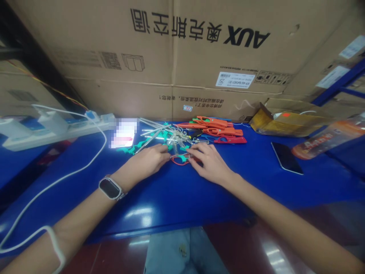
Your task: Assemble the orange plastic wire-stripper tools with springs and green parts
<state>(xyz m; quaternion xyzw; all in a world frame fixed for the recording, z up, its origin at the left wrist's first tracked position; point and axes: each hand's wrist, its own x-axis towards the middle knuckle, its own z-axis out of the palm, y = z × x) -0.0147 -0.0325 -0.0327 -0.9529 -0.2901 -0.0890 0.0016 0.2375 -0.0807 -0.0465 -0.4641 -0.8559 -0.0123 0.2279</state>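
Note:
Between my hands, just above the blue table [176, 198], is a red long-necked lighter casing [180, 163] with a green plastic piece [182, 158] in it. My left hand [152, 160] is closed, its fingertips pinching at the casing's left end. On the other side, my right hand [211, 161] has thumb and fingers curled around the casing's right part. Right behind the fingers lies a loose heap of metal lighter tubes [154, 125], green plastic parts [139, 145] and clear small parts [178, 136]. Exactly where the fingertips touch is partly hidden.
Orange lighter casings [219, 131] and a red one [230, 140] lie behind my right hand. A lit phone [124, 133] and a power strip [57, 131] are left. A dark phone [286, 158], a bottle [327, 139] and an open carton [279, 123] stand right. Cardboard [171, 57] rises behind.

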